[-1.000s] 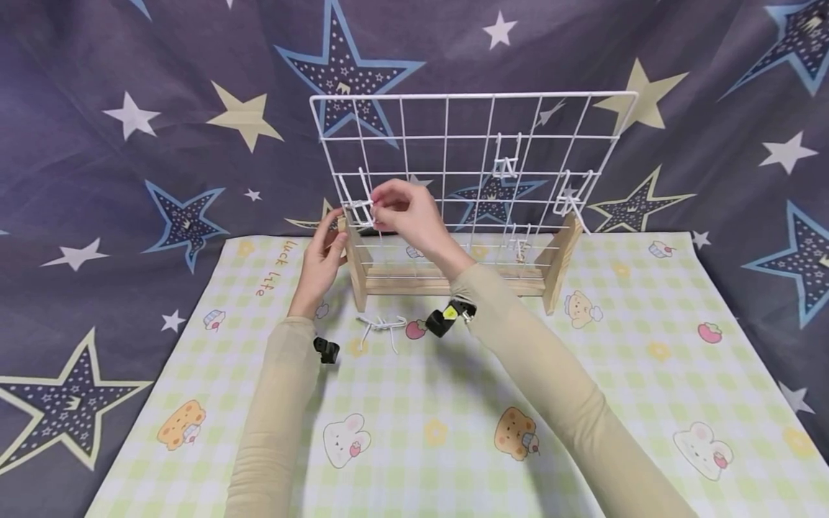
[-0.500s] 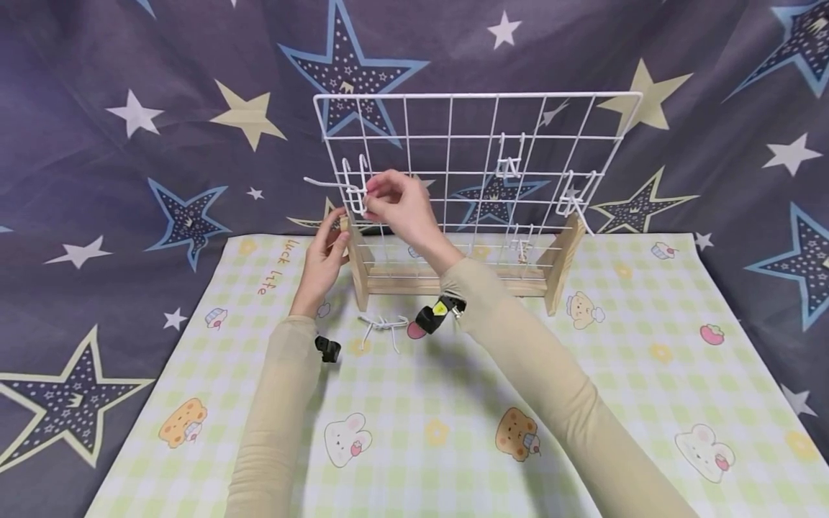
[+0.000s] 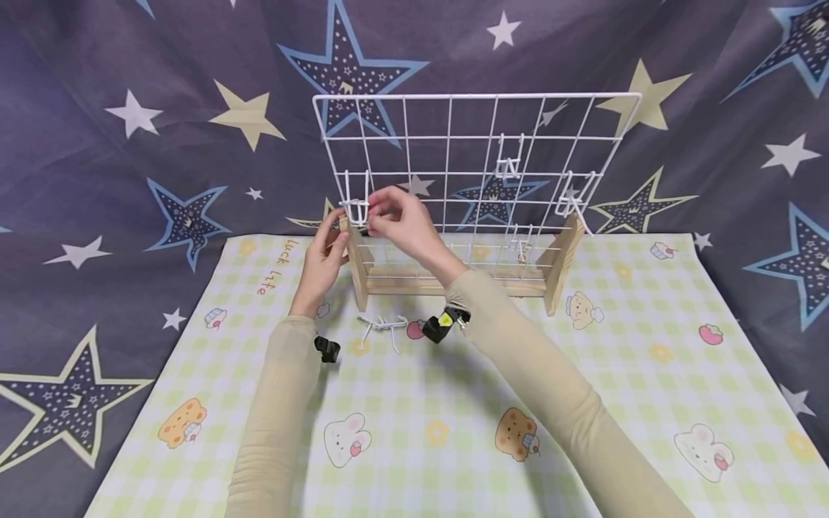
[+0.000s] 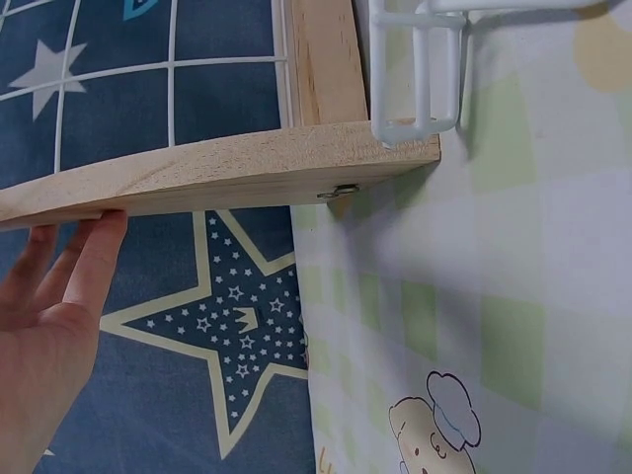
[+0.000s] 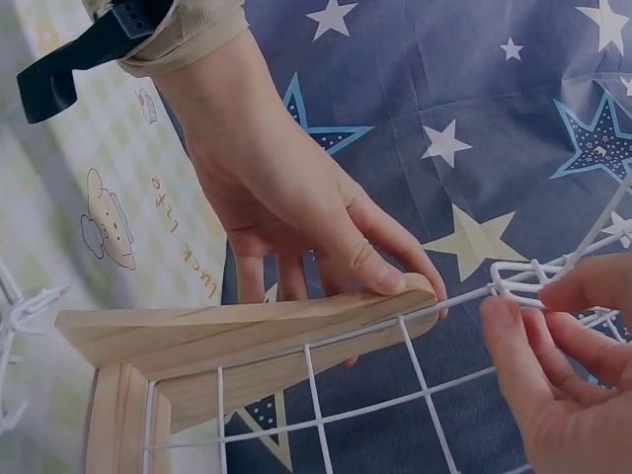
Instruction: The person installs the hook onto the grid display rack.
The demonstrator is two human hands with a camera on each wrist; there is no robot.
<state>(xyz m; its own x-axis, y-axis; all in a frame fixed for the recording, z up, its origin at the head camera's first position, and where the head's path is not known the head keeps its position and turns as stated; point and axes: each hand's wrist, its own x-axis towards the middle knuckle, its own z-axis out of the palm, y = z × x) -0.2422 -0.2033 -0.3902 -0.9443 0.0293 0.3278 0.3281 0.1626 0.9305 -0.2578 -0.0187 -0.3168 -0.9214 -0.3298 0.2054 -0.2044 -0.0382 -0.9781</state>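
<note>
In the head view my right hand [image 3: 414,226] pinches a white wire hook [image 3: 355,203] between thumb and fingers, at the left edge of the white wire grid [image 3: 447,152]. The right wrist view shows this hook lying against the grid's edge wire, partly covered by fingertips. My left hand [image 3: 322,259] grips the upper end of the grid's left wooden side support [image 3: 355,270], thumb on the near side and fingers behind. Whether the hook's upper ends are over a grid wire, I cannot tell.
Other white hooks hang on the grid, at its upper right [image 3: 508,167] and beside the right wooden support [image 3: 562,262]. More loose white hooks [image 3: 382,324] lie on the checked tablecloth [image 3: 447,388] in front. A dark star-patterned cloth [image 3: 214,65] hangs behind.
The hook in my right hand rose, its prong pointing left, then came down, more upright against the grid's left edge. My left hand has stayed on the wooden support.
</note>
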